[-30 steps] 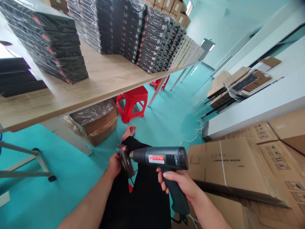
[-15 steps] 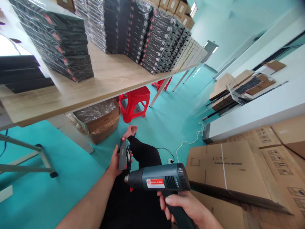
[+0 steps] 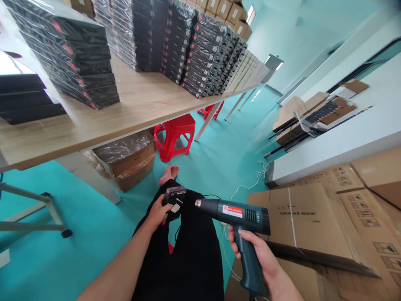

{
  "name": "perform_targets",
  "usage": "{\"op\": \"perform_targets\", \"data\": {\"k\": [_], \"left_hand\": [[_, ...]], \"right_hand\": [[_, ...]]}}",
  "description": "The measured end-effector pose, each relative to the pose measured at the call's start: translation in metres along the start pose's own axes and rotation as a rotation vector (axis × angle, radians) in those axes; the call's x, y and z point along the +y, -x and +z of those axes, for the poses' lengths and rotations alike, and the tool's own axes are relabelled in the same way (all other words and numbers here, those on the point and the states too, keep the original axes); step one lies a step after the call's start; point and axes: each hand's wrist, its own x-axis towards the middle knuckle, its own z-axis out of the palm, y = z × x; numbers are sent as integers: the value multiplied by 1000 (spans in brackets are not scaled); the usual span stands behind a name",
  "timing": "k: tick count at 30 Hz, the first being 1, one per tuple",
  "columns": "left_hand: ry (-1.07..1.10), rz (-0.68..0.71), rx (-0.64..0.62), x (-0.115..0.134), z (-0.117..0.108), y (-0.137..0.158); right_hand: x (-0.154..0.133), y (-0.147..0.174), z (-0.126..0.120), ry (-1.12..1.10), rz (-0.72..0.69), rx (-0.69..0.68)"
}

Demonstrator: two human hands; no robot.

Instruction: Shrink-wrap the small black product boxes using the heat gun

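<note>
My left hand (image 3: 159, 212) grips a small black box (image 3: 176, 199) by its left side, above my lap. A pale picture shows on the box's broad face, and its narrow end is dark grey. In my right hand (image 3: 255, 246) is a dark green heat gun (image 3: 241, 213) with a red and white label, held by its handle. Its metal nozzle points left toward the box, with a gap between the two. Part of the box is hidden by my left fingers.
A wooden table (image 3: 131, 115) carries stacks of film-wrapped black boxes (image 3: 206, 58). Beneath it are an open carton (image 3: 133, 161) and a red stool (image 3: 176, 136). Large cartons (image 3: 300, 217) stand close on my right. A white cable (image 3: 247, 186) runs across the floor.
The heat gun has moved right and slightly up, away from the black box. My left hand has turned the box, so its broad face with the picture now shows.
</note>
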Motion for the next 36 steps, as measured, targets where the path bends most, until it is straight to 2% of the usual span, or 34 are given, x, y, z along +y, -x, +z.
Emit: {"op": "perform_targets", "data": {"k": [4,7,12,21,27,32,36], "left_hand": [[-197,257,-45,4,-2,-3],[-278,343,-83,3,-3,-4],[-203,286,-79,2,-2,-2],[-271,334,-116,1,-4,-2],[-251,304,-84,2,-3,0],[-306,301,-47,0,-1,0],[-305,270,-43,-1,1,1]], "right_hand": [[-8,4,2,5,-1,9],[-11,4,7,40,-4,-1],[-14,2,14,116,0,-25],[-24,-2,22,235,-11,-61],[-24,-8,28,327,-40,-1],[-21,-3,42,364,-18,-139],[-14,-4,59,391,-34,-154]]}}
